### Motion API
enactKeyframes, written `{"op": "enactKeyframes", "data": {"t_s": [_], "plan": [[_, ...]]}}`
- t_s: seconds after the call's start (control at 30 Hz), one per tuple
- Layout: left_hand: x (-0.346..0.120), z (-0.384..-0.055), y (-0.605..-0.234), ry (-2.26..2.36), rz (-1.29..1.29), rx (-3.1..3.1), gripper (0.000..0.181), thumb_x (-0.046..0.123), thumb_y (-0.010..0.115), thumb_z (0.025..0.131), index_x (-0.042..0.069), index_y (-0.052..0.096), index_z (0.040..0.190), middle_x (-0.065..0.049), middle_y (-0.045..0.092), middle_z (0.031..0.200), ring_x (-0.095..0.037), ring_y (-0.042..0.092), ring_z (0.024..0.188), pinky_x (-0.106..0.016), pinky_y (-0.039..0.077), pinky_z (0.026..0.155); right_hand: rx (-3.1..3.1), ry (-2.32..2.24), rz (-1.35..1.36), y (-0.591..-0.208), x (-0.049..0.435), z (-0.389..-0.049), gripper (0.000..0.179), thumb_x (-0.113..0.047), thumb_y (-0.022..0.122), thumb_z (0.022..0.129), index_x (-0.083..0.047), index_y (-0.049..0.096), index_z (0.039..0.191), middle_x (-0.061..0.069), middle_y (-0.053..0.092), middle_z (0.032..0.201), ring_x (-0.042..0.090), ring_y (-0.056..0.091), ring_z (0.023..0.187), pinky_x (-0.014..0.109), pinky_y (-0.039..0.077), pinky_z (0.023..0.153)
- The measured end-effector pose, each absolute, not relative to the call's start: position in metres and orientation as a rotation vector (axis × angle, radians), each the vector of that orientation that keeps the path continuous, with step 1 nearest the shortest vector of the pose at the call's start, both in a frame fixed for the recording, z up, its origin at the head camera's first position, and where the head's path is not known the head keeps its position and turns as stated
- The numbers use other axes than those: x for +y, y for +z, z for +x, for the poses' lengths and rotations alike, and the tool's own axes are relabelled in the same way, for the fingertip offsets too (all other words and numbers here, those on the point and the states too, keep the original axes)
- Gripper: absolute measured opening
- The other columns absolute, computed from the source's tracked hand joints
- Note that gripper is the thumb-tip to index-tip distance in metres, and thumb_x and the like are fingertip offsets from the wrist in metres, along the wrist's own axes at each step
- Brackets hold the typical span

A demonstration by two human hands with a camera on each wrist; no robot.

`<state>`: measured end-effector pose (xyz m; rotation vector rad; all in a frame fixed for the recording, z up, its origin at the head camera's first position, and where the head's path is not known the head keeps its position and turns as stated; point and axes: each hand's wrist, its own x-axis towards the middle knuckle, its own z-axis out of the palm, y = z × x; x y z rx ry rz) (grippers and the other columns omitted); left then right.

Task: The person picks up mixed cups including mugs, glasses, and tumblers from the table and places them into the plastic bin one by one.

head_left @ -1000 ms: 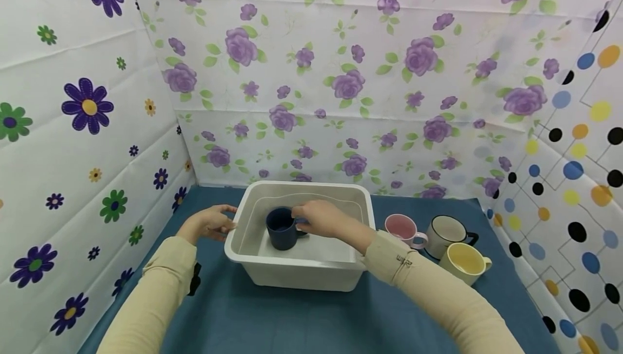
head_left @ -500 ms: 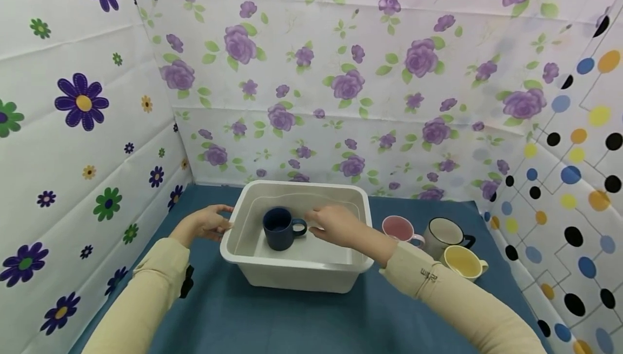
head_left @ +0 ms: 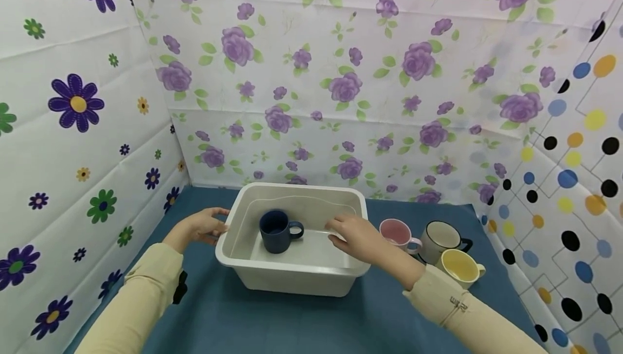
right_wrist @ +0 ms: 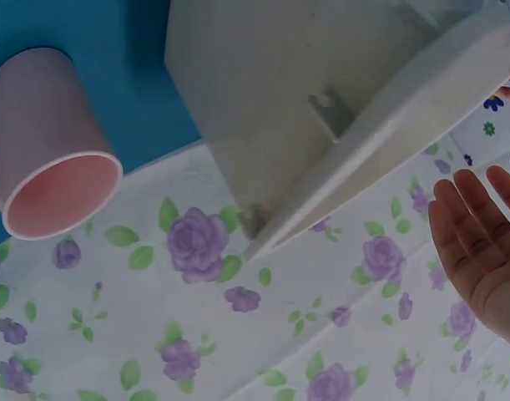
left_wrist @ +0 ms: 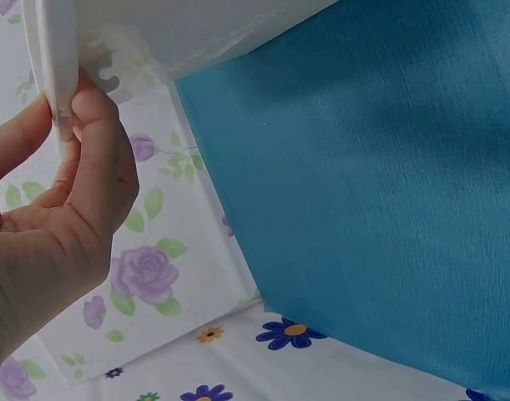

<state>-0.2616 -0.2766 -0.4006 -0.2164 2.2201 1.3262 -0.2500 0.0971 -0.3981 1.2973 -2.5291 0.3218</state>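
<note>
A white plastic tub (head_left: 292, 268) stands on the table, and a dark blue mug (head_left: 275, 233) sits upright in its left half, handle to the right. My left hand (head_left: 197, 228) is at the tub's left rim; in the left wrist view its thumb and fingers (left_wrist: 96, 109) pinch that rim. Over the right part of the tub is my right hand (head_left: 357, 238), holding nothing. Its fingers (right_wrist: 467, 221) look relaxed and slightly bent in the right wrist view, apart from the tub's rim (right_wrist: 380, 125).
Right of the tub stand a pink mug (head_left: 395, 232), a cream mug (head_left: 440, 241) with a black handle, and a yellow mug (head_left: 459, 267). Blue cloth (head_left: 272, 324) covers the table. Patterned sheets (head_left: 311, 73) rise at the back and both sides.
My right hand has let go of the blue mug and moved right, away from its handle. The mug stays in the tub. My left hand remains at the rim.
</note>
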Motion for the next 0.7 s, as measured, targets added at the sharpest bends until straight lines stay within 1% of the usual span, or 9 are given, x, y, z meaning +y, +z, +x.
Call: {"op": "enactKeyframes", "data": {"t_s": [0.23, 0.33, 0.43, 0.53, 0.7], "plan": [[-0.275, -0.262, -0.401, 1.317, -0.209, 2.222, 0.062, 0.009, 0.051, 0.097, -0.002, 0.017, 0.147, -0.015, 0.058, 0.106, -0.016, 0.060, 0.081, -0.036, 0.055, 0.075, -2.510, 0.414, 1.248, -0.412, 0.123, -0.242, 0.016, -0.012, 0.069, 0.085, -0.010, 0.065, 0.101, 0.003, 0.064, 0.095, 0.015, 0.064, 0.081, 0.024, 0.053, 0.065], [-0.275, -0.263, -0.400, 1.292, -0.195, 2.236, 0.061, 0.008, 0.050, 0.097, -0.003, 0.016, 0.147, -0.016, 0.057, 0.106, -0.017, 0.060, 0.081, -0.037, 0.055, 0.074, -2.483, 0.482, 1.233, -0.412, 0.134, -0.239, 0.018, -0.009, 0.069, 0.084, -0.008, 0.065, 0.101, 0.004, 0.065, 0.095, 0.015, 0.064, 0.082, 0.025, 0.053, 0.065], [-0.275, -0.263, -0.400, 1.269, -0.193, 2.265, 0.059, 0.007, 0.049, 0.097, -0.004, 0.017, 0.146, -0.019, 0.055, 0.108, -0.019, 0.059, 0.083, -0.038, 0.056, 0.074, -2.455, 0.497, 1.208, -0.411, 0.142, -0.238, 0.017, -0.009, 0.070, 0.083, -0.008, 0.067, 0.100, 0.004, 0.066, 0.092, 0.015, 0.063, 0.079, 0.024, 0.052, 0.064], [-0.274, -0.261, -0.398, 1.246, -0.187, 2.303, 0.057, 0.004, 0.048, 0.096, -0.006, 0.018, 0.145, -0.023, 0.053, 0.111, -0.021, 0.060, 0.085, -0.040, 0.056, 0.075, -2.434, 0.451, 1.188, -0.412, 0.150, -0.238, 0.016, -0.009, 0.072, 0.082, -0.008, 0.067, 0.097, 0.003, 0.065, 0.087, 0.012, 0.059, 0.071, 0.023, 0.049, 0.061], [-0.269, -0.259, -0.395, 1.202, -0.150, 2.351, 0.057, 0.001, 0.047, 0.095, -0.009, 0.018, 0.143, -0.027, 0.052, 0.113, -0.025, 0.060, 0.087, -0.042, 0.056, 0.075, -2.370, 0.361, 1.182, -0.418, 0.166, -0.235, 0.020, -0.009, 0.076, 0.077, -0.009, 0.067, 0.095, 0.002, 0.062, 0.084, 0.010, 0.056, 0.071, 0.023, 0.049, 0.061]]}}
